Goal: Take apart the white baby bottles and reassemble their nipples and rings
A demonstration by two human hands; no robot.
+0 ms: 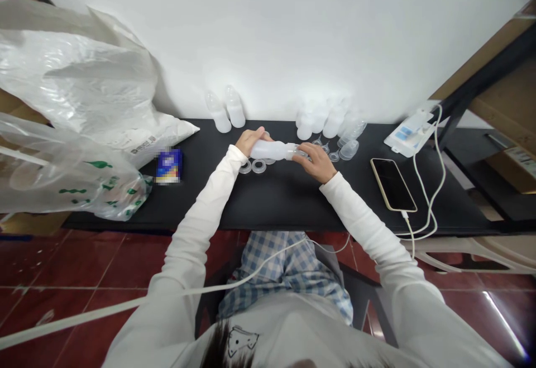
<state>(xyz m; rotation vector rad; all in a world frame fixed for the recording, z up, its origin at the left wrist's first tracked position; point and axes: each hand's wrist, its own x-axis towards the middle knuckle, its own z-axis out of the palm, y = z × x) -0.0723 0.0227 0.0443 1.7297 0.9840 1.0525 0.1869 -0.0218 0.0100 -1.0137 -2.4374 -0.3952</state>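
Here, left hand (252,141) wrapped round white bottle (268,150), right hand (317,161) curled over clear top (290,151); slack grip could drop bottle onto nearby rings (258,171), scattering them.

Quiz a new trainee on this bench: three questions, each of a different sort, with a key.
1. Multiple choice. Where does the phone lie?
A) On the floor
B) On the black table, toward its right end
C) On the person's lap

2. True or false: both hands are on the held bottle.

3. Count. How many standing bottles are by the wall, to the left of the left hand?

Key
1. B
2. True: the left hand is around the white body, the right hand at the clear end.
3. Two.
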